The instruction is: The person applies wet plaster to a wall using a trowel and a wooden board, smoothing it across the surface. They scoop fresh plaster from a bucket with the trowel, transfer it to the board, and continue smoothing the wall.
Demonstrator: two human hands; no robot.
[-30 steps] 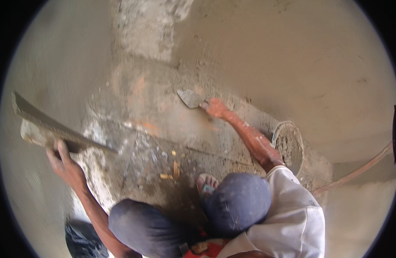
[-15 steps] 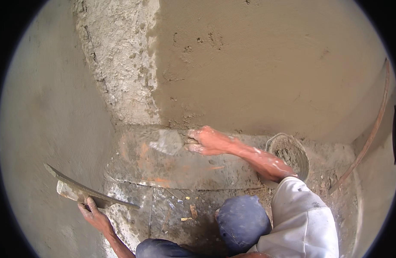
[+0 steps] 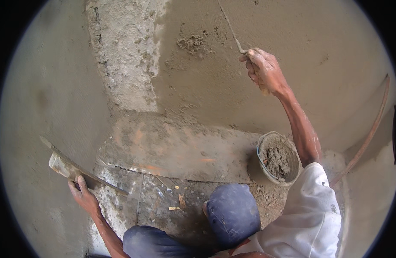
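My right hand [image 3: 266, 71] is raised and closed around the handle of a trowel [image 3: 229, 25]. The trowel's blade appears nearly edge-on, close to the wet-plastered wall [image 3: 327, 77]. A rough clump of mortar [image 3: 191, 44] sticks to that wall left of the hand. Low on the left, my left hand [image 3: 85, 198] grips a plastering float [image 3: 88, 177], tilted with its long edge toward the left wall. Its fingers partly show at the handle side. A bucket [image 3: 259, 161] with grey mortar [image 3: 277, 162] inside stands below my right forearm.
A bare, rough pale strip [image 3: 124, 56] runs up the wall beside the left corner. Mortar smears cover the ledge [image 3: 185, 150] below. Small scraps [image 3: 182, 200] lie on the floor near my knees. A reddish-brown hose or rod [image 3: 370, 135] leans at the right.
My right hand has risen from the ledge to the upper wall with the trowel. A mortar clump now shows on the wall. The left hand and float have shifted only slightly.
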